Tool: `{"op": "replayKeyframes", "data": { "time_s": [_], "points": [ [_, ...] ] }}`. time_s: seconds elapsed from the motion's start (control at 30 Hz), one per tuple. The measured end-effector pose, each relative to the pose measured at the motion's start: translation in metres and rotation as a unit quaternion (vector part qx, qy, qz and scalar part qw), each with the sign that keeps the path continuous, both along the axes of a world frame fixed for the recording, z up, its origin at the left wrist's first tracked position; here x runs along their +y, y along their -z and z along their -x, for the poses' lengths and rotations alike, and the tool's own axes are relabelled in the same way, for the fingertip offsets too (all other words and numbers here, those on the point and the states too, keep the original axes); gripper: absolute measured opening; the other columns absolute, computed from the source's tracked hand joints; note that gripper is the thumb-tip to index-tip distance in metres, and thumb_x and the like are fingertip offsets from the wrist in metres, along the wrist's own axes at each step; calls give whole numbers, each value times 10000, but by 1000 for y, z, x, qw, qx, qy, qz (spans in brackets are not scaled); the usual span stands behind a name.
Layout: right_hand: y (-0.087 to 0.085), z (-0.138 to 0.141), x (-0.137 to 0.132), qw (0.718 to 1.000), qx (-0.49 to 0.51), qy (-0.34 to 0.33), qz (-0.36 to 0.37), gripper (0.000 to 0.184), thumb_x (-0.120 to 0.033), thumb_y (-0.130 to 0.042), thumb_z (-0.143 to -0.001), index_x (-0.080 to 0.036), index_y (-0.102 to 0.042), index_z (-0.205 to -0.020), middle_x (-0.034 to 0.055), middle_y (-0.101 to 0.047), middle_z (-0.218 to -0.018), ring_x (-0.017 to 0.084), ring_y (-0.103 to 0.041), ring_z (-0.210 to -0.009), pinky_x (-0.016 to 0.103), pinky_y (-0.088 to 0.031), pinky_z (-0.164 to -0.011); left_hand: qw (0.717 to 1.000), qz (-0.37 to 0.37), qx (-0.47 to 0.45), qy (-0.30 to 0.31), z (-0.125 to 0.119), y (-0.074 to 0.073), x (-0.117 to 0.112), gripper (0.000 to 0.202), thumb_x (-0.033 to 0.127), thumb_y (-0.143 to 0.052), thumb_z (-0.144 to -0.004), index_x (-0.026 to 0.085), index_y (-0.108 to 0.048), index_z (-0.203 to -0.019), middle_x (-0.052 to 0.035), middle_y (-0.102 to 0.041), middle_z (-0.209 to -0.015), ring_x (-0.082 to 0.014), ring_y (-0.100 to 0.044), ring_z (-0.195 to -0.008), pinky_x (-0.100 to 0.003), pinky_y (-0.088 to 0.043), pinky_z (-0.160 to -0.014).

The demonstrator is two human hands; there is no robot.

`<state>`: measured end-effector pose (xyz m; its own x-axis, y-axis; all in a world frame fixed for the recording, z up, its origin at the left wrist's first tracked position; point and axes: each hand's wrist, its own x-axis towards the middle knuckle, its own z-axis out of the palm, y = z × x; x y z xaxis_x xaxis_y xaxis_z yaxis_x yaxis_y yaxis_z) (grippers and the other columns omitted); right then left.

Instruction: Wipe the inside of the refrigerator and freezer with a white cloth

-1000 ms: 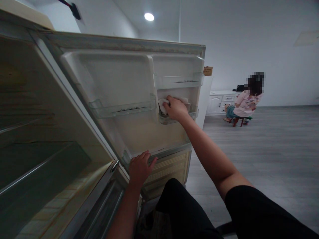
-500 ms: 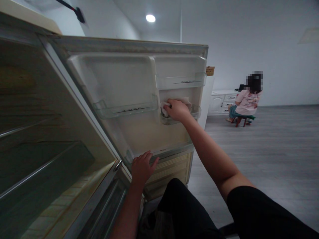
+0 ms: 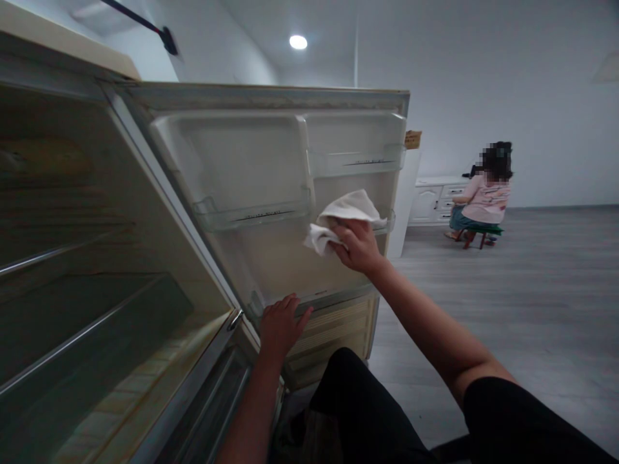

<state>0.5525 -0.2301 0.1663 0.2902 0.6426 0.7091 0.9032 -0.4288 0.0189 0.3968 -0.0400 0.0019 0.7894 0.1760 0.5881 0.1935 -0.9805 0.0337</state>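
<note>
A white cloth (image 3: 351, 207) is bunched in my right hand (image 3: 358, 246), whose fingers are closed round it. Hand and cloth are in front of the open refrigerator door (image 3: 242, 148), partly covering a small clear door shelf (image 3: 391, 221) on its right side. Lower down, my left hand (image 3: 283, 323) rests with fingers apart on the edge of the bottom door shelf (image 3: 333, 298). Another clear shelf (image 3: 256, 214) runs across the door's left half. No items show in the door shelves that I can see.
At left is the refrigerator interior with a glass shelf (image 3: 97, 316) and a wire-edged rack (image 3: 62, 248). Beyond the door, a person (image 3: 488, 196) sits on a low stool (image 3: 478, 231) beside a white cabinet (image 3: 428, 201). Grey floor (image 3: 532, 303) extends to the right.
My right hand has drawn the cloth out of the small door shelf, down and towards me, so more of the cloth shows. My left hand has stayed on the bottom shelf's edge.
</note>
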Motion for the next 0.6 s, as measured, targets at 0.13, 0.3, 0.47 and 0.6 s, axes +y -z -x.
{"op": "replayKeyframes", "data": {
  "time_s": [0.13, 0.3, 0.47, 0.6],
  "points": [
    [32, 4, 9, 997, -43, -40, 44, 443, -534, -476, -1003, -234, -739, -1196, 135, -668, -1261, 311, -506, -1293, 503, -330, -1158, 1000, -6, 10, -1, 5, 0, 2, 450, 557, -509, -980, 200, -724, -1152, -129, -721, -1273, -311, -712, -1064, -462, -508, -929],
    [44, 1, 16, 999, -52, 6, 9, 310, -363, -497, -1021, -290, -744, -1194, 116, -661, -1287, 302, -498, -1316, 559, -280, -1181, 1000, -13, 24, -9, 11, 0, 4, 463, 572, -495, -985, 206, -718, -1162, -119, -714, -1293, -303, -706, -1082, -450, -501, -938],
    [34, 3, -5, 996, -44, 83, -2, 422, -273, -485, -1003, -380, -629, -1385, 70, -625, -1355, 309, -492, -1335, 618, -162, -1240, 1000, -3, 26, -3, 15, -1, 5, 449, 581, -501, -978, 240, -723, -1167, -95, -724, -1279, -296, -705, -1084, -449, -509, -946],
    [35, -13, -29, 993, -22, 113, 11, 414, -277, -479, -989, -363, -659, -1352, 86, -610, -1393, 326, -463, -1377, 631, -150, -1249, 1000, 5, 16, 10, 15, 0, 6, 456, 578, -512, -974, 223, -730, -1159, -109, -731, -1259, -299, -707, -1077, -450, -511, -949]
  ]
}}
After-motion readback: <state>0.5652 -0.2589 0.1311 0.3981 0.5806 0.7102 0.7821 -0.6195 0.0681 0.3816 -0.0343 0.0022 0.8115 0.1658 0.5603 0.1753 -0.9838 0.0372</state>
